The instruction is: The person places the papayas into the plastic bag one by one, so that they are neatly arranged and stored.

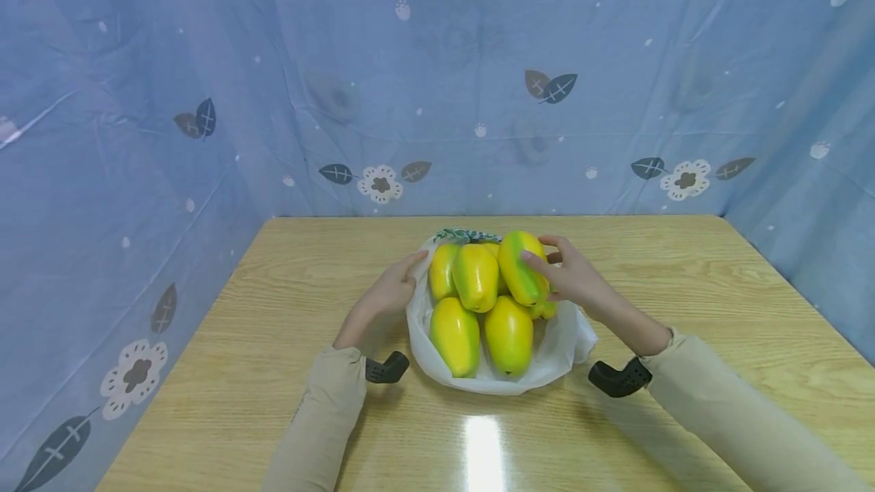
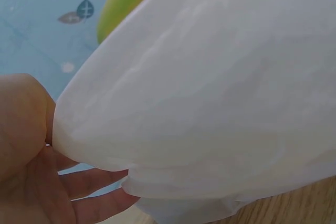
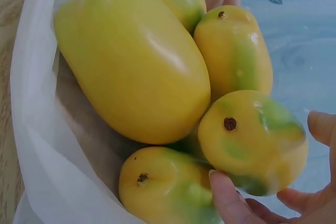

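Note:
Several glossy yellow-and-green papayas lie piled in a white plastic bag (image 1: 437, 370), whose mouth is spread wide. My right hand (image 1: 573, 273) holds the top right papaya (image 1: 522, 268), with the thumb on one side and fingers on the other. In the right wrist view the fingers (image 3: 228, 195) curve under that papaya (image 3: 252, 140), and a larger papaya (image 3: 136, 61) lies beside it. On the bag's left side my left hand (image 1: 391, 291) pinches the rim. Seen from the left wrist, the white plastic (image 2: 199, 93) hides part of the fingers (image 2: 100, 198).
The bag stands on a light wooden table (image 1: 287, 401). Behind and beside the table hangs a blue curtain (image 1: 437, 97) with leaf and flower prints. Black wrist straps (image 1: 618, 378) show at both sleeves. A green printed patch (image 1: 468, 234) shows on the bag's far edge.

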Demonstrator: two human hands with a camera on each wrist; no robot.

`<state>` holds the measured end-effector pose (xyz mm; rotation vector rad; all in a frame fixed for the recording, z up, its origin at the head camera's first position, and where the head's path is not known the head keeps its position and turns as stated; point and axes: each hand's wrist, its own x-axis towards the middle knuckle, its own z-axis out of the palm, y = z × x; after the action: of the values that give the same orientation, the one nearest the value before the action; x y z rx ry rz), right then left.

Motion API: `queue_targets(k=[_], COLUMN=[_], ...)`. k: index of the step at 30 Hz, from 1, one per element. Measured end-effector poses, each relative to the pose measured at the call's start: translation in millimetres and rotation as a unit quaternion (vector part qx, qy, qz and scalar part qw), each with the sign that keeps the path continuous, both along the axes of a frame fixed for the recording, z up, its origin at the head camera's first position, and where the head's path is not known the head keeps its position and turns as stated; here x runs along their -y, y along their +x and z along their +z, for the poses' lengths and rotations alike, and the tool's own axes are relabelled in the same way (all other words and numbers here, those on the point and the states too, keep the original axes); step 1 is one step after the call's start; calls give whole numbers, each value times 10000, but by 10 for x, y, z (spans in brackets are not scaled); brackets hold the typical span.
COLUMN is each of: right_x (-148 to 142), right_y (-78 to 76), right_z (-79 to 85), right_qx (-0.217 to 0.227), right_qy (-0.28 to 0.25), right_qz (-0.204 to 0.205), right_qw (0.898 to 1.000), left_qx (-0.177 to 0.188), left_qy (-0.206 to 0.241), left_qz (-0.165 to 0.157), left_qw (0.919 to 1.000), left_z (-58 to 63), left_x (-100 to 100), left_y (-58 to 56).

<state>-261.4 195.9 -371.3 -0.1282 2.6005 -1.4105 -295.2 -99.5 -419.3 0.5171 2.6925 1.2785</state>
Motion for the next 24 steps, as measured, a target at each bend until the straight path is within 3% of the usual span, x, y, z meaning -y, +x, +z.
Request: queue_targets(k=[8, 14, 20, 24], right_x=[-51, -148, -275, -358], right_y=[15, 36, 50, 35], right_z=[1, -23, -164, -334], right_qx=[2, -247, -1165, -2136], right_qy=[22, -151, 50, 533], right_qz=[-92, -115, -36, 113], right_qw=[10000, 9995, 9932, 9754], left_qx=[24, 222, -105, -705], left_qy=[29, 329, 800, 1129], left_qz=[-32, 155, 495, 887], left_qw=[10000, 9991, 9955, 9871], left_z=[-8, -12, -54, -114], left_x=[-21, -6, 31, 57], left_y=[-20, -38, -43, -29])
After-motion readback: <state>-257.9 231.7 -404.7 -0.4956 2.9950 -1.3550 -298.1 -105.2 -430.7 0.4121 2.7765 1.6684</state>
